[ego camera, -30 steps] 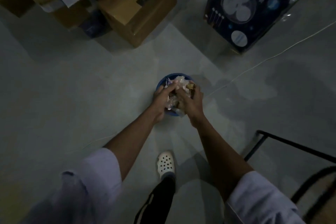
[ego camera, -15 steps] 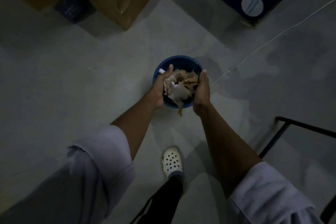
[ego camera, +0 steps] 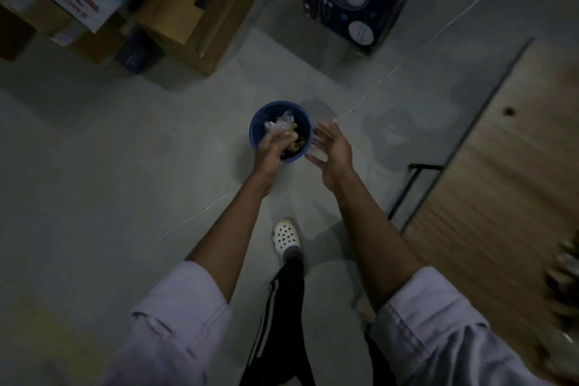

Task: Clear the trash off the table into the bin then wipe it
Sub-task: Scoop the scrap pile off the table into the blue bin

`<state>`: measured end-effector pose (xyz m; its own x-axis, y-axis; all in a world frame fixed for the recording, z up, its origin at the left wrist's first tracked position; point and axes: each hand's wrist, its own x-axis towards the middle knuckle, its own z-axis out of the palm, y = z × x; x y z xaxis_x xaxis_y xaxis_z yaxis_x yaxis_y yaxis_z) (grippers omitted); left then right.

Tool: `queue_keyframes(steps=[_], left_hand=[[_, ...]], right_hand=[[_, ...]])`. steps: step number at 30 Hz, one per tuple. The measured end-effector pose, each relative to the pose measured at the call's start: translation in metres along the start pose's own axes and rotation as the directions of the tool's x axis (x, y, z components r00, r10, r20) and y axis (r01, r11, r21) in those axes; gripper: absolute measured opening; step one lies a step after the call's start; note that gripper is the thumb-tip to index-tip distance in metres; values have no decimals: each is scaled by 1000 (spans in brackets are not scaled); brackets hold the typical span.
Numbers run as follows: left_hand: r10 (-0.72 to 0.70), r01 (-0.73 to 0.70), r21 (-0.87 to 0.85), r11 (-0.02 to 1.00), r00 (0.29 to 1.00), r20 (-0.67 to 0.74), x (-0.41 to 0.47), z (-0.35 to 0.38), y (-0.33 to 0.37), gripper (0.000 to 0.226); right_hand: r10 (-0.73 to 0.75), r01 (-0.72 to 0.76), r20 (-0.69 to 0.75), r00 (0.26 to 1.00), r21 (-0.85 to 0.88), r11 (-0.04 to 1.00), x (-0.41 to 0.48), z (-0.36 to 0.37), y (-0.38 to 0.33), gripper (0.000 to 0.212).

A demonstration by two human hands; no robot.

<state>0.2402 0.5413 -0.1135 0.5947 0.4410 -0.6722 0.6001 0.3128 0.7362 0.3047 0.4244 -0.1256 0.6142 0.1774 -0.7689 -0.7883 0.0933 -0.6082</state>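
Head view: trash in bin lies at left fingers, grip unclear; right fingers spread open.

Pale shirt, black striped trousers, a white clog.
The left sleeve and right sleeve are light lilac-white cloth, rolled into thick cuffs near the elbows, with the forearms bare below. White stripes run down the trouser side. The clog has round holes over the toe, and a grey sock shows above it.

Dim, grainy, bluish cast; motion blur right edge; wide-angle bending.
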Motion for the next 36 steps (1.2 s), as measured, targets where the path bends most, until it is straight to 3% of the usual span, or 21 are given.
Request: queue_keyframes(steps=[5,9,13,16,22,24,27,28,30,33,36], left_hand=[[253,-267,122,956,960,118,-131,68,20,45],[458,-510,246,824,856,240,-228,141,8,43],[551,-646,322,692,761,341,-302,223,-26,37],[545,-701,332,631,705,454,-345,283,-53,31],[518,-772,306,557,611,599,-402,361,-101,33],[461,-775,439,454,626,629,-412,374,-117,48],[302,-695,682,226,716,630,-425,380,-137,90],[259,-665,720,197,744,616,-428,380,-143,104],[152,-589,788,178,808,569,-430,380,-153,129],[57,-546,830,112,837,544,-430,381,-166,149],[74,-559,826,70,829,555,-425,382,-174,155]], right_hand=[[-202,215,111,973,-120,969,-138,-78,-47,32],[-312,327,109,944,-173,929,-229,-176,-64,25],[-374,380,68,925,-191,905,-295,-289,-65,20],[-431,419,-2,902,-227,879,-329,-369,-60,13],[-468,454,-188,863,-117,884,-378,-488,-41,17],[-522,484,-224,823,-202,851,-386,-520,-25,16],[-649,525,-263,714,-411,745,-393,-557,6,13],[-687,523,-251,682,-490,698,-393,-566,16,17],[-711,407,-180,679,-714,570,-392,-581,36,53],[-460,97,-94,883,-922,375,-393,-592,63,119],[-325,-31,-115,939,-967,254,-390,-592,79,151]])
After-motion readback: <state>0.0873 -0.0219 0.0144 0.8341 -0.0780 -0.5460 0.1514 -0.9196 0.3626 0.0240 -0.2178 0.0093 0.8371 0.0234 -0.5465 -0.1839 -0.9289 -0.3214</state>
